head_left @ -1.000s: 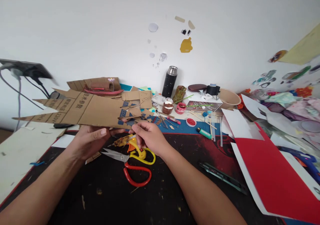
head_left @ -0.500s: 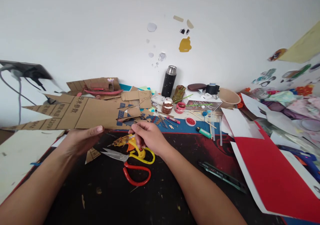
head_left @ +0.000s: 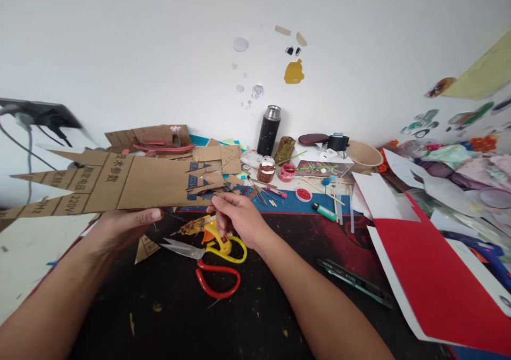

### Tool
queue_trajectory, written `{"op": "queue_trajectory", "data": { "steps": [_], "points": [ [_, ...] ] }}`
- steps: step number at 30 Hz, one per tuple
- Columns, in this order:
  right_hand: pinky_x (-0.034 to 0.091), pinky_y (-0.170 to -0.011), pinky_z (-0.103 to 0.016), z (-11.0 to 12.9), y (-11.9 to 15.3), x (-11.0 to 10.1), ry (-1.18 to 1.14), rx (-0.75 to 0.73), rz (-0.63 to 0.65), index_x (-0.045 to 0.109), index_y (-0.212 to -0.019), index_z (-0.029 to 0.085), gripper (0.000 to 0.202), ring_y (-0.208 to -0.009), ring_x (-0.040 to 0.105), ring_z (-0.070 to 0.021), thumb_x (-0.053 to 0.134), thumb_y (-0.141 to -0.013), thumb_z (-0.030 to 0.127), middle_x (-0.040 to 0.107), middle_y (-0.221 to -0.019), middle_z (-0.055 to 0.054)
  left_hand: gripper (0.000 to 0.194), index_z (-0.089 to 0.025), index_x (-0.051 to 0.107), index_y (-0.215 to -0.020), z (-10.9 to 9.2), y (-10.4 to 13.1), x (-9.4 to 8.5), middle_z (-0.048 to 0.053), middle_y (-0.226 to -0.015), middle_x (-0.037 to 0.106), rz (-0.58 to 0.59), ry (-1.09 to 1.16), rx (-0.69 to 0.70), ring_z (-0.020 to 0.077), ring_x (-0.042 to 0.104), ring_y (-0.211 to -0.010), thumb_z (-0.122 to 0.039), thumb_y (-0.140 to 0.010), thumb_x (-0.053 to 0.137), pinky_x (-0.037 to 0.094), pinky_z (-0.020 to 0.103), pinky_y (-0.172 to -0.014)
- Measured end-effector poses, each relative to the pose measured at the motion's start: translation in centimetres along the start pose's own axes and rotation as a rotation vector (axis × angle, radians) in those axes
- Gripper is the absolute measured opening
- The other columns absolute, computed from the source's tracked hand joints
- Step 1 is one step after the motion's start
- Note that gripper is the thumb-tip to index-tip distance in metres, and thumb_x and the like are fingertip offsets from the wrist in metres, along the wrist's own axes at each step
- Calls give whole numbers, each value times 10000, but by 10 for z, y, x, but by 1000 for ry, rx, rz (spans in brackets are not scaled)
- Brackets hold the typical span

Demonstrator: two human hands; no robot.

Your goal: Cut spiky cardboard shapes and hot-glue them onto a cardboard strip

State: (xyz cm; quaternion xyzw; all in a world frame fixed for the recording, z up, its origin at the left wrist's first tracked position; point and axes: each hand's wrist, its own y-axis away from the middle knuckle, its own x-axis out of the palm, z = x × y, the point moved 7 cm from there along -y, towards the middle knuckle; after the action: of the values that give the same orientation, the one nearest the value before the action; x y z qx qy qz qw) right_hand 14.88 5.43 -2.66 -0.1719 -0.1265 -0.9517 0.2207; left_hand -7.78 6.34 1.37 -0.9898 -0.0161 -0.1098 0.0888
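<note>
While the right hand [head_left: 237, 219] is closed on the near right corner of a printed cardboard sheet [head_left: 154, 181], thumb on top, the left hand [head_left: 122, 228] lies at the sheet's near edge, thumb extended to the right. Left-hand fingers: hidden; whether they are clamped on the sheet cannot be told.

Cardboard sheet: brown, held above the far left part of a black mat [head_left: 179, 320]; long pointed strips at its left end, dark characters and "220V" printed near them, blue print and ragged cuts at its right end.

On the mat: one pair of scissors [head_left: 196, 252], one handle loop yellow, one red, blades slightly parted and pointing left; one yellow glue gun [head_left: 213, 231], just behind the scissors and partly covered by the right hand; one triangular cardboard offcut [head_left: 146, 248], near the blade tips; one utility knife [head_left: 353, 281], to the right of the right forearm.

Behind: one model boat [head_left: 162, 142]; one black flask [head_left: 269, 135], upright; one jar of brown paint [head_left: 265, 174]; one teal lighter [head_left: 324, 212], lying flat.
</note>
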Motion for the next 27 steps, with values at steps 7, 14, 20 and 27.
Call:
{"op": "queue_trajectory", "data": {
  "steps": [7, 14, 20, 27],
  "points": [
    [306, -432, -236, 0, 1, 0, -44, 2, 5, 734, -882, 203, 486, -459, 542, -117, 887, -979, 654, 566, -536, 80, 1213, -345, 756, -1583, 2, -2, -3, 132, -1437, 882, -19, -23, -10, 523, 740, -1467, -522, -465, 1193, 636, 673, -1232],
    [307, -434, -236, 0, 0, 1, -38, 5, -2, 731, -878, 202, 473, -461, 547, -116, 875, -997, 637, 575, -544, 76, 1194, -382, 772, -1568, -4, -1, 8, 111, -1424, 884, -60, 37, 33, 524, 704, -1515, -526, -464, 1203, 604, 689, -1268],
    [303, -434, -234, 1, 0, 0, -30, 3, -9, 738, -883, 204, 413, -460, 549, -112, 828, -1038, 577, 582, -561, 72, 1137, -331, 793, -1518, -1, -5, 19, 129, -1383, 891, -76, 105, 50, 495, 726, -1485, -556, -481, 1204, 604, 646, -1269],
    [287, -424, -230, -1, -3, -7, 11, -18, -80, 724, -886, 214, 348, -445, 534, -110, 770, -1069, 507, 571, -559, 78, 681, -401, 894, -1137, 8, -13, 2, 6, -1100, 941, -172, 190, 46, 357, 820, -1310, -635, -560, 1170, 657, 536, -1182]
  ]
}}
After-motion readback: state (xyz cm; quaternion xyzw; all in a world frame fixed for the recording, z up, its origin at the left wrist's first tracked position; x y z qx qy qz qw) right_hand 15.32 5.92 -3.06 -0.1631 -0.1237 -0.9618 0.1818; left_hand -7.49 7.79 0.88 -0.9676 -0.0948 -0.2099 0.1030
